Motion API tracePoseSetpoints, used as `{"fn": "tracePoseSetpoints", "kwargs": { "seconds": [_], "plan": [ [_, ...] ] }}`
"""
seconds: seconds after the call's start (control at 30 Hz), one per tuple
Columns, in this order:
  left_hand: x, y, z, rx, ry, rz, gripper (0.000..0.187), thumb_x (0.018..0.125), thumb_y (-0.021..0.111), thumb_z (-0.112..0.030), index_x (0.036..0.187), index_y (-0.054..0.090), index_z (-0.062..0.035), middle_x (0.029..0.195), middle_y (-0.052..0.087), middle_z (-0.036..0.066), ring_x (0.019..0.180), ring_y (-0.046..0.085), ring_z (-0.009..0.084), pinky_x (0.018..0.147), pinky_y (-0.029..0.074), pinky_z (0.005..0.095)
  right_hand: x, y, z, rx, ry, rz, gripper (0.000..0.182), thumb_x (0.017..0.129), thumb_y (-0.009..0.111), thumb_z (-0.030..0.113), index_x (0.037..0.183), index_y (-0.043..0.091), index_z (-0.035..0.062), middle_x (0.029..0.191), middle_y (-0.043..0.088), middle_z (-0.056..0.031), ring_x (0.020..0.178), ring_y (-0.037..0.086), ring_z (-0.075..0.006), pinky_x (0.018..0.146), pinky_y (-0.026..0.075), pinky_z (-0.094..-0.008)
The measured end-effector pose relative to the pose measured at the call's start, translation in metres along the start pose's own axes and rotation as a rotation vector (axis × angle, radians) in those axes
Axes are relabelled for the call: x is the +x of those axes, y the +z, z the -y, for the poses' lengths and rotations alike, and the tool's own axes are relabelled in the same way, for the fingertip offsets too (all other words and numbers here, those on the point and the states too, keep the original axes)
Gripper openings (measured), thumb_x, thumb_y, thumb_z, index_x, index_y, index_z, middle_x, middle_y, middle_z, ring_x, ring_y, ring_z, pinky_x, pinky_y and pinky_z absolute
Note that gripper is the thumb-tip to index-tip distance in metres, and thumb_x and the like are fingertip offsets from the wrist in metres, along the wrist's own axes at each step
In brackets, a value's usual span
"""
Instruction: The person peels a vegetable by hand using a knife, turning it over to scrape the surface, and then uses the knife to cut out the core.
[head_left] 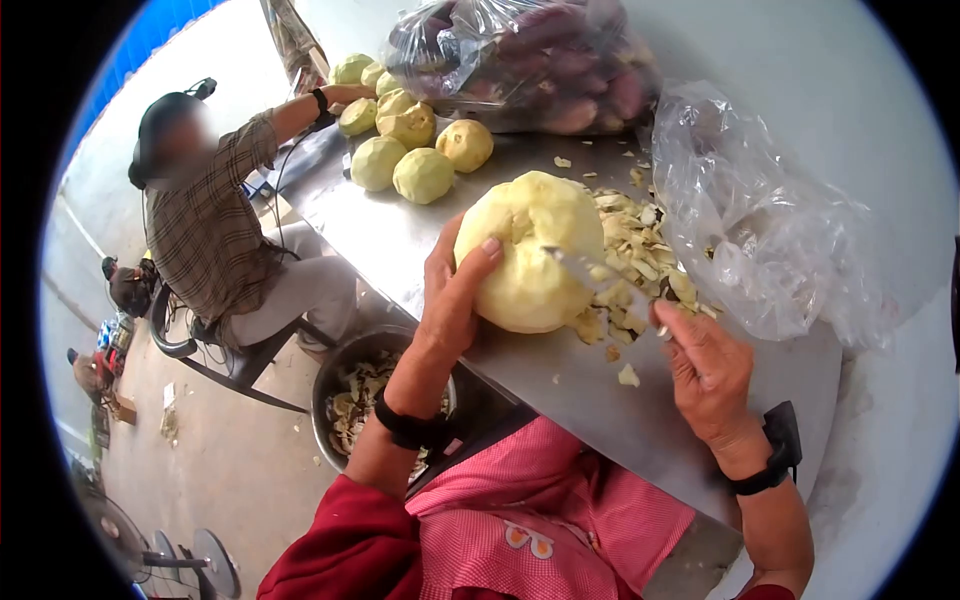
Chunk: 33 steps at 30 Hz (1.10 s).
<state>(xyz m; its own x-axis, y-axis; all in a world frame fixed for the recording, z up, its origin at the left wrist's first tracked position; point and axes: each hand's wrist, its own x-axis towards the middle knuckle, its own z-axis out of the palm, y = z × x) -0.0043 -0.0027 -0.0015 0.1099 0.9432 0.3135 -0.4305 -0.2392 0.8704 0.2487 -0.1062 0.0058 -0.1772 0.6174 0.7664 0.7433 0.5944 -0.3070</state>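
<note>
Left hand (pixel 455 290) wraps the big peeled pale fruit (pixel 530 250), thumb on top, fingers clamped round its side, propping it on the metal table (pixel 560 385) so it stays put for cutting. Right hand (pixel 705 375) is closed tight on a knife (pixel 590 275), blade tip laid against the fruit's right side. Pile of peel scraps (pixel 640 255) sits just beside the fruit, on the knife side where trimmings fall. Steel bowl (pixel 355 395) of scraps below the table edge, near the left forearm. Further up the table: more peeled fruits (pixel 420 145), a bag of purple tubers (pixel 545 60), a crumpled clear bag (pixel 765 230). A co-worker's hand (pixel 345 95) rests on the far fruits.
</note>
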Motion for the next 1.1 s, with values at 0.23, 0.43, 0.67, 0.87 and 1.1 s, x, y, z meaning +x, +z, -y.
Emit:
{"fn": "tracePoseSetpoints", "kwargs": {
  "seconds": [0.23, 0.43, 0.67, 0.87, 1.1],
  "plan": [
    [0.000, 0.000, 0.000, 0.076, -0.001, 0.048, 0.058, 0.089, 0.067, -0.025, 0.135, 0.048, 0.0055, 0.120, 0.062, 0.016, 0.106, 0.063, 0.0216, 0.093, 0.051, 0.0330, 0.000, 0.000, 0.005, -0.066, -0.015, 0.036, 0.045, 0.077, 0.075, 0.003, 0.121, 0.069, 0.0114, 0.083, 0.066, -0.0061, 0.067, 0.063, -0.0251, 0.059, 0.051, -0.0353],
    [0.001, 0.000, 0.001, 0.118, 0.002, 0.052, 0.059, 0.089, 0.068, -0.027, 0.135, 0.049, 0.0052, 0.119, 0.063, 0.016, 0.106, 0.062, 0.0210, 0.092, 0.050, 0.0322, 0.000, 0.006, 0.002, -0.165, -0.054, -0.069, 0.048, 0.075, 0.076, 0.003, 0.122, 0.069, 0.0130, 0.081, 0.062, -0.0049, 0.066, 0.060, -0.0243, 0.059, 0.049, -0.0349],
    [0.001, 0.003, -0.003, 0.165, -0.010, 0.055, 0.057, 0.089, 0.068, -0.028, 0.133, 0.051, 0.0046, 0.116, 0.064, 0.015, 0.104, 0.063, 0.0207, 0.092, 0.050, 0.0325, 0.001, 0.003, 0.005, -0.246, -0.046, -0.053, 0.045, 0.078, 0.074, 0.006, 0.122, 0.069, 0.0135, 0.082, 0.064, -0.0060, 0.068, 0.061, -0.0253, 0.062, 0.051, -0.0359],
    [0.001, 0.003, 0.000, 0.197, 0.023, 0.043, 0.057, 0.088, 0.069, -0.028, 0.132, 0.052, 0.0036, 0.115, 0.065, 0.015, 0.104, 0.063, 0.0208, 0.091, 0.050, 0.0325, -0.003, 0.008, 0.006, 0.198, 0.242, -0.047, 0.031, 0.092, 0.067, 0.010, 0.123, 0.068, 0.0114, 0.079, 0.065, -0.0057, 0.068, 0.063, -0.0165, 0.062, 0.050, -0.0292],
    [0.002, -0.002, 0.004, 0.207, 0.048, 0.035, 0.056, 0.088, 0.068, -0.026, 0.133, 0.052, 0.0035, 0.117, 0.064, 0.015, 0.103, 0.063, 0.0202, 0.091, 0.050, 0.0325, -0.001, -0.002, 0.001, 0.687, 0.792, 0.074, 0.029, 0.103, 0.055, 0.019, 0.125, 0.065, 0.0028, 0.070, 0.061, -0.0005, 0.053, 0.050, -0.0036, 0.050, 0.039, -0.0200]
  ]
}}
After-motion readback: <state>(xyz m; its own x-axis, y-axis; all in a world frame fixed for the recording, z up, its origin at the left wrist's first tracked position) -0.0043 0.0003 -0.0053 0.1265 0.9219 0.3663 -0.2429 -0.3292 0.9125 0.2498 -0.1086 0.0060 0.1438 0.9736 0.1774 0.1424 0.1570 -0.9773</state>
